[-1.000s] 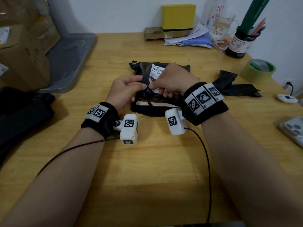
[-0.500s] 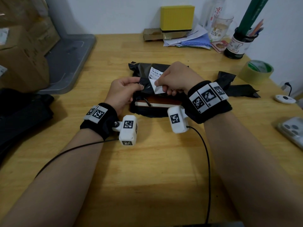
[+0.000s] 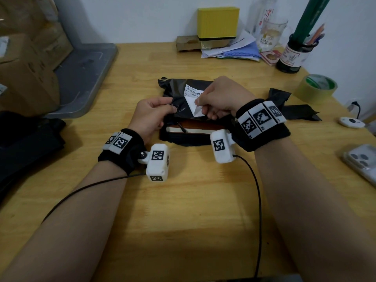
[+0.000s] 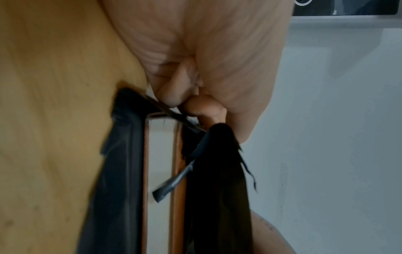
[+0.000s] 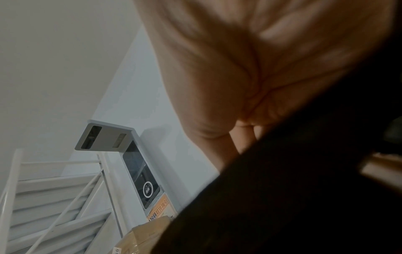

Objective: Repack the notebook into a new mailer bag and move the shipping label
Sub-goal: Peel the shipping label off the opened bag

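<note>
Table [image 3: 183, 210] carries one torn black mailer bag [image 3: 179, 86] at centre, one notebook [image 3: 195, 129] showing inside its open end. Your left hand [image 3: 151, 117] pinches the bag's plastic; your right hand [image 3: 220, 98] pinches one shipping label [image 3: 193, 102], its corner lifted.

Glossy black plastic mailer bag [image 3: 179, 110], wooden table [image 3: 183, 200]

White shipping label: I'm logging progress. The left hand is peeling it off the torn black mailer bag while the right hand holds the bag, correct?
Hands are swapped. In the head view, the right hand peels the white shipping label; the left hand holds the torn black mailer bag.
</note>
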{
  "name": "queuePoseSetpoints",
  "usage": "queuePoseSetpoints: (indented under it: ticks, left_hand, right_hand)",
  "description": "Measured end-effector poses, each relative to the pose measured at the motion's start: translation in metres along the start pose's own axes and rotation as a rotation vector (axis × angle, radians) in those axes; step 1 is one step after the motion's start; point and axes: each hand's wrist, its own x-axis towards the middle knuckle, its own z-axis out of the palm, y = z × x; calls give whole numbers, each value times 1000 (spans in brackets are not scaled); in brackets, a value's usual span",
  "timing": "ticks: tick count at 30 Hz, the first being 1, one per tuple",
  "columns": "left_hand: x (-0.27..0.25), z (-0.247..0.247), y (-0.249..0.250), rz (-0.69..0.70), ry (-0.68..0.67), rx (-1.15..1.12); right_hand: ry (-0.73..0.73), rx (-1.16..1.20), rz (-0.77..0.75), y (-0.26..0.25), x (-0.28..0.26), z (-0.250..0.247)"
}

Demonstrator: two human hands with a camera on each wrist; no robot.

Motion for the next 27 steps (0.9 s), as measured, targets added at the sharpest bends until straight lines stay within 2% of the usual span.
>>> queuePoseSetpoints:
  ticks: [15, 27]
  left_hand:
    - [-4, 2, 4, 3, 3, 10]
    - [-2, 0, 2, 8, 4, 13]
  right_hand:
    - [-9, 95, 37, 6, 1, -6]
    - [53, -29, 7, 11, 5, -12]
